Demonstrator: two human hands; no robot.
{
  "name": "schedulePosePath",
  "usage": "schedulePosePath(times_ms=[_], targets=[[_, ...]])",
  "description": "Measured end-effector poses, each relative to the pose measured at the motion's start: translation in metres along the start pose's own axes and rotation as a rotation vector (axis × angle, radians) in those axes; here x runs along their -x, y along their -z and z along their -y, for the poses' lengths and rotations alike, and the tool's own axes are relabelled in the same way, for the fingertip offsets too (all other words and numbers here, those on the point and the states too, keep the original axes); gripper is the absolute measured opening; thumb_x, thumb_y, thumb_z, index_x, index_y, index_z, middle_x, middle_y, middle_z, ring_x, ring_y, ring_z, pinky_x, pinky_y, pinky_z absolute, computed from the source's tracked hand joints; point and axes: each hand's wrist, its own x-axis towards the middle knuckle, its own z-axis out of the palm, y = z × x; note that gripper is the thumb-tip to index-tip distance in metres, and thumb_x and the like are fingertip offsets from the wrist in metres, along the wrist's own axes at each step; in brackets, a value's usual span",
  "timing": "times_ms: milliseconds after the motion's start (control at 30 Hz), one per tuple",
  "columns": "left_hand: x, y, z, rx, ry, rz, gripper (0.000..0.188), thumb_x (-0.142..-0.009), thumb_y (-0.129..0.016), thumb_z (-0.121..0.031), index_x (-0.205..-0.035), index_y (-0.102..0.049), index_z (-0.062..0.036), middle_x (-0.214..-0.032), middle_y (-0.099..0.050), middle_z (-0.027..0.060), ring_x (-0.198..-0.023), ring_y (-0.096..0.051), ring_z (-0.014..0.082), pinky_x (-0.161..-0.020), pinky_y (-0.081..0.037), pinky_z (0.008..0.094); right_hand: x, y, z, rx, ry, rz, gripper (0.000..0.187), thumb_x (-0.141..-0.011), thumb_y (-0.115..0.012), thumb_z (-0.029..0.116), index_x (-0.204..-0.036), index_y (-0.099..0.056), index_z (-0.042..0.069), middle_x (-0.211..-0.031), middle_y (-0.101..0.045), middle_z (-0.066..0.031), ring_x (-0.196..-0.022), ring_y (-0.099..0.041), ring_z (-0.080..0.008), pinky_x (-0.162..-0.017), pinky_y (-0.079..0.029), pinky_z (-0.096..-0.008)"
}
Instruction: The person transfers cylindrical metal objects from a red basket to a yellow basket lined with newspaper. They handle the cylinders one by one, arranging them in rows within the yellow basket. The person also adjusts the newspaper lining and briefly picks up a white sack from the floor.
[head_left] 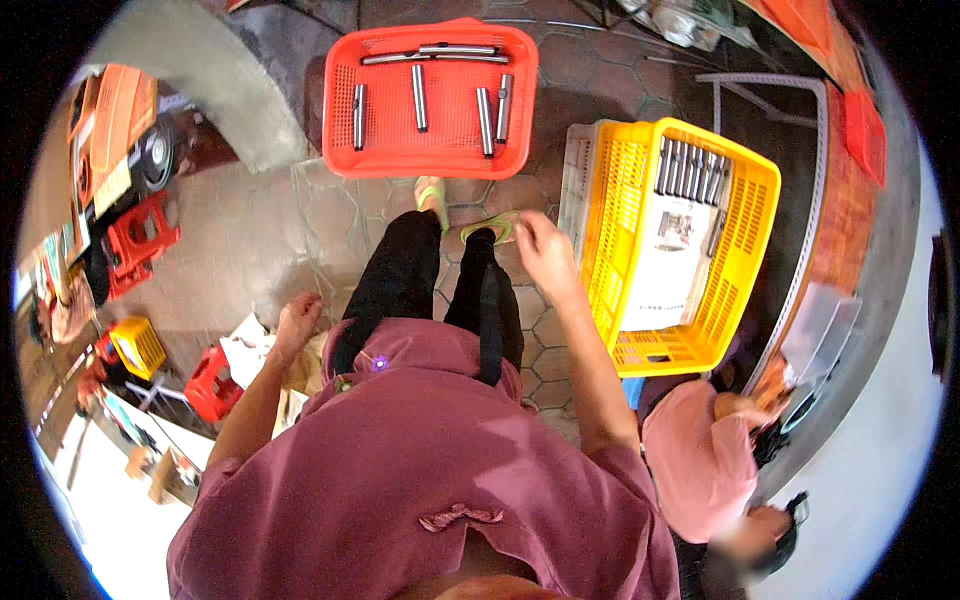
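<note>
My right hand (pixel 545 256) hangs between the red basket and the yellow crate, its fingers loosely bent and apart, with nothing visible in it. To the left, beside my thigh, my left hand (pixel 298 322) hangs with relaxed, slightly curled fingers and no visible object. Ahead of my feet is a red plastic basket (pixel 345 165) holding several silver tubes with dark ends (pixel 419 98), spread apart in different directions. On the right, a yellow plastic crate (pixel 738 300) contains a row of similar tubes (pixel 692 172), lying side by side on printed white sheets (pixel 665 270).
A person in a pink top (pixel 700 455) is low down at the right, beside the crate. Red stools (pixel 140 240) and a small yellow basket (pixel 138 346) stand at the left. A metal frame (pixel 820 180) runs behind the crate. The floor is hexagonal tile (pixel 330 215).
</note>
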Motion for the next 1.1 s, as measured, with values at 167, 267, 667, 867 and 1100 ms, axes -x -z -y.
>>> schedulePosePath(times_ms=[167, 267, 667, 867, 1100], targets=[[0.008, -0.01, -0.084, -0.037, -0.123, -0.111, 0.023, -0.091, -0.057, -0.016, -0.104, -0.063, 0.0023, -0.091, -0.066, 0.0191, -0.084, -0.065, 0.027, -0.075, -0.05, 0.0351, -0.132, -0.054, 0.011, 0.29, -0.137, 0.185, 0.049, -0.086, -0.062, 0.025, -0.126, -0.045, 0.003, -0.122, -0.05, -0.0251, -0.1, -0.058, -0.0424, -0.085, -0.048, -0.048], [-0.019, -0.008, -0.122, 0.179, -0.047, -0.128, 0.019, -0.094, -0.055, -0.012, -0.104, -0.063, 0.002, -0.09, -0.064, 0.0108, -0.085, -0.061, 0.0175, -0.076, -0.047, 0.0288, -0.18, -0.087, -0.001, 0.456, -0.35, 0.182, 0.068, -0.083, -0.066, 0.03, -0.135, -0.034, 0.001, -0.13, -0.044, -0.0264, -0.112, -0.052, -0.0423, -0.094, -0.043, -0.0468], [-0.137, 0.011, -0.207, 0.147, -0.3, -0.068, 0.017, -0.095, -0.053, -0.007, -0.107, -0.061, 0.0012, -0.097, -0.064, 0.0086, -0.093, -0.059, 0.0163, -0.083, -0.047, 0.0289, -0.229, -0.156, -0.032, 0.603, -0.218, 0.14, 0.075, -0.076, -0.063, 0.01, -0.142, -0.033, 0.027, -0.123, -0.04, -0.0183, -0.108, -0.048, -0.0375, -0.085, -0.046, -0.0483], [-0.202, -0.004, -0.235, 0.548, -0.034, 0.171, 0.026, -0.097, -0.053, -0.019, -0.114, -0.061, -0.0008, -0.108, -0.063, 0.006, -0.097, -0.061, 0.0164, -0.084, -0.047, 0.0294, -0.25, -0.157, -0.029, 0.498, -0.342, 0.199, 0.086, -0.075, -0.068, 0.017, -0.148, -0.022, 0.019, -0.106, -0.047, -0.0205, -0.085, -0.06, -0.0343, -0.072, -0.055, -0.0439], [-0.221, -0.011, -0.252, 0.724, -0.049, 0.236, 0.041, -0.097, -0.054, -0.028, -0.128, -0.05, -0.0017, -0.12, -0.057, 0.0079, -0.104, -0.057, 0.0171, -0.09, -0.046, 0.0329, -0.22, -0.117, 0.013, -0.264, -0.31, 0.138, 0.094, -0.073, -0.069, 0.014, -0.147, -0.012, -0.003, -0.126, -0.046, -0.0359, -0.104, -0.059, -0.0433, -0.083, -0.052, -0.0475]])
